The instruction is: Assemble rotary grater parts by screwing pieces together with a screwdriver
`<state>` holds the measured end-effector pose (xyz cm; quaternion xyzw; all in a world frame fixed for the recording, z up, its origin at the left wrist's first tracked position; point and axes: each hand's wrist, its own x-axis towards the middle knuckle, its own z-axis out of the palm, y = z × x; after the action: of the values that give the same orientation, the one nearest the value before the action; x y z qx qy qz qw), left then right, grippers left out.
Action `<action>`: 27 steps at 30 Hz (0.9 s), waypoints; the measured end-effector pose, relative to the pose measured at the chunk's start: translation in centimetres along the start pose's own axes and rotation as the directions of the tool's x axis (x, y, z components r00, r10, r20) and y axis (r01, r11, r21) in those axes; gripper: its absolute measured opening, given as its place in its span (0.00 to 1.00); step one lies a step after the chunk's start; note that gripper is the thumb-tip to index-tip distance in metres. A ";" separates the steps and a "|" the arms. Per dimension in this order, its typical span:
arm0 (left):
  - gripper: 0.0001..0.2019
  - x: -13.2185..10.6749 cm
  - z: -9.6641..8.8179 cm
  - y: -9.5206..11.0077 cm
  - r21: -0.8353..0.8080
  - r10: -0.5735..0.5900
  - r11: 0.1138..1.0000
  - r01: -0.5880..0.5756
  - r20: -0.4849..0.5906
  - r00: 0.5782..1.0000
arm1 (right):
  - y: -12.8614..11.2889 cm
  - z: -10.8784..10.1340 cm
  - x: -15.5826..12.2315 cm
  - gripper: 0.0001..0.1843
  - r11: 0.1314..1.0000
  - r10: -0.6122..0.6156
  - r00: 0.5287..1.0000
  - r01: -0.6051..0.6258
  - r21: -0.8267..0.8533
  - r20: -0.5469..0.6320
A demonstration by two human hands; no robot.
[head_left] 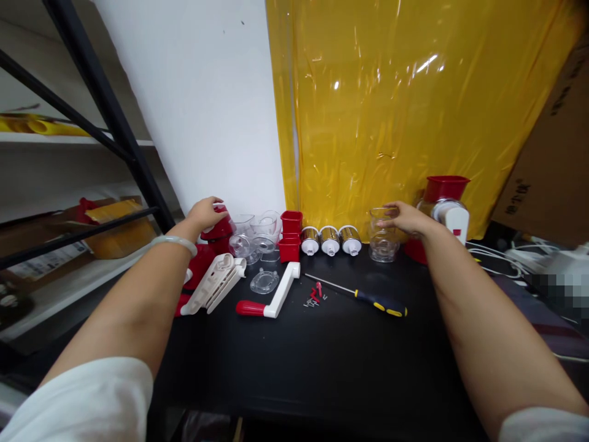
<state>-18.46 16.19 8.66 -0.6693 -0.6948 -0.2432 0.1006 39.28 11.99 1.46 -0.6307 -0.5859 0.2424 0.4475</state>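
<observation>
At the back left, my left hand [206, 215] curls its fingers round the top of a red plastic base [218, 228]; part of the base is behind the hand. My right hand [405, 218] grips the upper part of a clear plastic cylinder [384, 247] standing on the black table. Beside the left hand are clear plastic housings [264, 230] and two stacked red hoppers [291, 236]. Three metal grater drums [329, 240] with white ends stand in a row between my hands. An assembled rotary grater [448, 212] with a red hopper is just right of my right hand.
On the black table [313, 368] lie white and red body halves [214, 285], a crank handle [278, 294], a clear cover [264, 281], small screws with red pieces [314, 299] and a screwdriver [375, 301]. White cables [499, 261] lie at right; a shelf rack [110, 110] stands left.
</observation>
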 end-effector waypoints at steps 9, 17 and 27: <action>0.27 0.1 -0.3 -0.7 0.025 -0.007 1.000 0.006 0.046 0.999 | 2.6 0.8 0.9 0.52 0.995 -0.100 0.995 0.100 0.003 0.024; 0.26 -3.8 -1.2 3.6 0.011 0.157 0.986 -0.164 -0.366 0.917 | 4.2 1.0 1.7 0.58 0.978 -0.173 0.983 0.179 -0.102 0.069; 0.15 -18.8 -2.2 14.9 0.013 0.375 0.927 -0.375 -0.015 0.927 | 3.8 1.0 0.9 0.52 0.964 -0.165 0.980 0.184 -0.192 0.111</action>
<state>-2.67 -1.68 4.87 -0.7871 -0.5545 -0.2218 0.1547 40.61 13.45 -2.02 -0.6064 -0.6812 0.1707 0.3729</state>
